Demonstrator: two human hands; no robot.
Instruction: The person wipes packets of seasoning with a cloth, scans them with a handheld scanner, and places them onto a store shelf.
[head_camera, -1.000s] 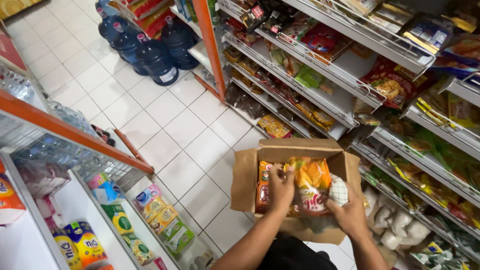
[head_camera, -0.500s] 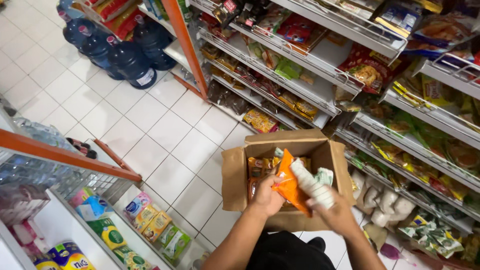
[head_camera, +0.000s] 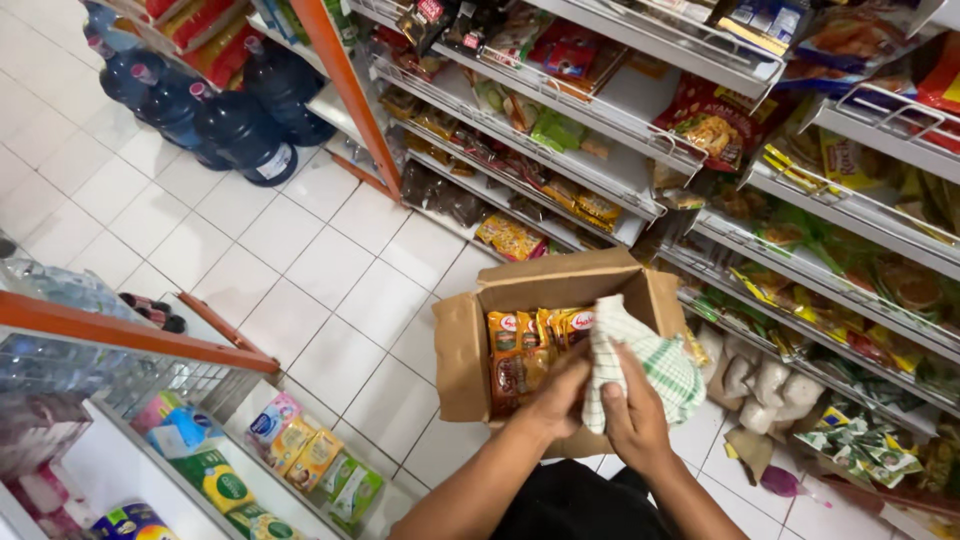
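White tiled floor (head_camera: 250, 260) had big blue water jugs (head_camera: 245, 135) standing on it by the orange shelf post (head_camera: 340, 90), plus wire shelves (head_camera: 620, 190) stuffed with snack packets (head_camera: 510, 237).

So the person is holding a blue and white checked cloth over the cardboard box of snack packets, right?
Not quite: the head view shows the checked cloth is green and white. The right hand does hold it over the cardboard box of snack packets.

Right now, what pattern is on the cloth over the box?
White with green checks; the cloth, held in the right hand, shows in the head view.
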